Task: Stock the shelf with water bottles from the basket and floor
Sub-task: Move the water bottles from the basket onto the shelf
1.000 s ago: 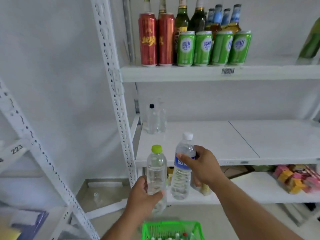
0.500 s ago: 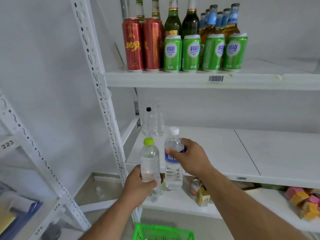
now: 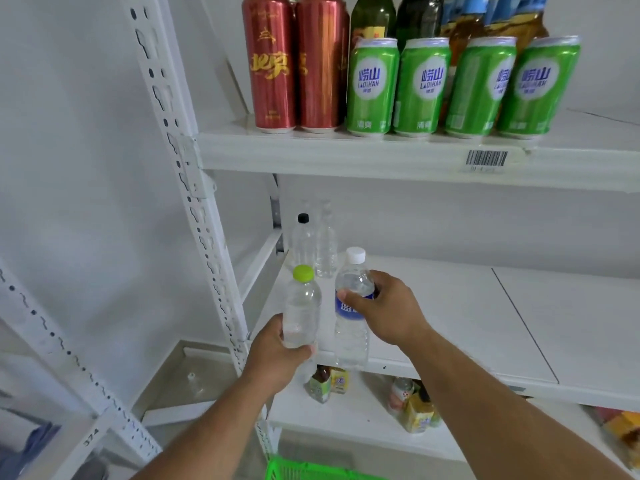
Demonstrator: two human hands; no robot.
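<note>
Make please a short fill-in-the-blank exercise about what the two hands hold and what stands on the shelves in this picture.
1. The left hand holds a clear bottle whose cap is ____.
2. The bottle with the blue label, held by the right hand, has a ____ cap.
3. On the upper shelf, beside the two red cans, stand ____ green cans.
4. At the back of the middle shelf, one small bottle has a ____ cap.

Missing words: green; white; four; black
</note>
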